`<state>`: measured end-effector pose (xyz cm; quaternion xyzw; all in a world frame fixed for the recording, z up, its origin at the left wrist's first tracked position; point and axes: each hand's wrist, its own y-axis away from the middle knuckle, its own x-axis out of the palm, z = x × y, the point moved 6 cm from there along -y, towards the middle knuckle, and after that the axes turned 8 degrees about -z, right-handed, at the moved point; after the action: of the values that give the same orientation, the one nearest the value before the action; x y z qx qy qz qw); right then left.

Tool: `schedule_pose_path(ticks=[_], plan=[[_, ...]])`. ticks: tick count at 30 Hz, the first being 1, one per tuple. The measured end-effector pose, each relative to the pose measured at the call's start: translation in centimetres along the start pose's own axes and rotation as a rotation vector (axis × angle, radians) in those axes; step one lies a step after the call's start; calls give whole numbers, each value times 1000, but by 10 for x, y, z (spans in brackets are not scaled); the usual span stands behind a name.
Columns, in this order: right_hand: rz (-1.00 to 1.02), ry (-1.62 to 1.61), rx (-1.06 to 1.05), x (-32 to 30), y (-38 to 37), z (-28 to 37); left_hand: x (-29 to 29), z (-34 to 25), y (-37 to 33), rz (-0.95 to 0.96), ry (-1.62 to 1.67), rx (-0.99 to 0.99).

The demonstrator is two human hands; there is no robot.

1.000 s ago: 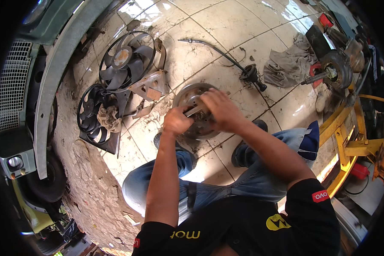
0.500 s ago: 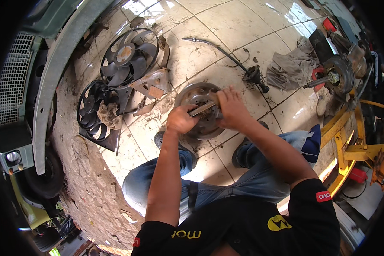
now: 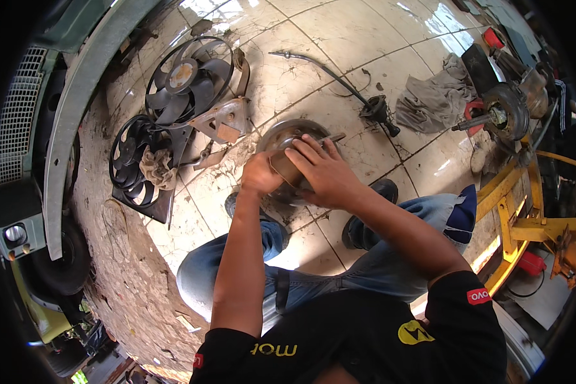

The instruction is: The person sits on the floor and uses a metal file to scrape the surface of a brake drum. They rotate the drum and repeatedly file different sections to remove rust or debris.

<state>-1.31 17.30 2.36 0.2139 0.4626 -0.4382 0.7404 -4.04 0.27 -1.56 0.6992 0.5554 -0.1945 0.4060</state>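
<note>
A round metal brake drum [image 3: 280,132] lies on the tiles between my feet, partly covered by my hands. Over it I hold a curved brown brake shoe [image 3: 286,168], its broad outer face turned up and a narrow metal end poking out past my right fingers. My left hand [image 3: 260,174] is closed round the shoe's left end. Laid across the shoe from the right, my right hand [image 3: 323,169] has its fingers stretched over the curved face; its thumb is below, near the drum. Whether the shoe touches the drum is hidden.
Two black radiator fans [image 3: 184,86] lie at the left with a crumpled rag [image 3: 158,168]. Ahead is a lever with a long cable [image 3: 379,110]. A grey cloth [image 3: 429,102], a hub assembly [image 3: 507,115] and a yellow metal stand [image 3: 512,221] are at the right.
The brake shoe has turned from edge-on to showing its broad curved face. My right hand has shifted left and down onto that face; the left hand still grips its end.
</note>
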Motion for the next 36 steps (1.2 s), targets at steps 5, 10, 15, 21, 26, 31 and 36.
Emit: schedule_pose_path(ticks=[5,10,15,21,26,31,36], plan=[[214,127,523,11,5,-79,-1,-12,4,-12,-109,-18],[6,-19,81,2,-2,-8,0,0,-4,58,-79,-38],[226,45,455,2,2,-66,1,-9,7,-17,-95,-11],[44,7,135,0,5,-13,2,-8,4,-2,-122,-12],[294,173,482,6,7,-72,4,-9,10,-35,-115,22],[42,65,123,3,10,-10,2,-12,8,42,-147,-84],[166,205,315,5,7,-57,-3,-17,12,-19,-124,-5]])
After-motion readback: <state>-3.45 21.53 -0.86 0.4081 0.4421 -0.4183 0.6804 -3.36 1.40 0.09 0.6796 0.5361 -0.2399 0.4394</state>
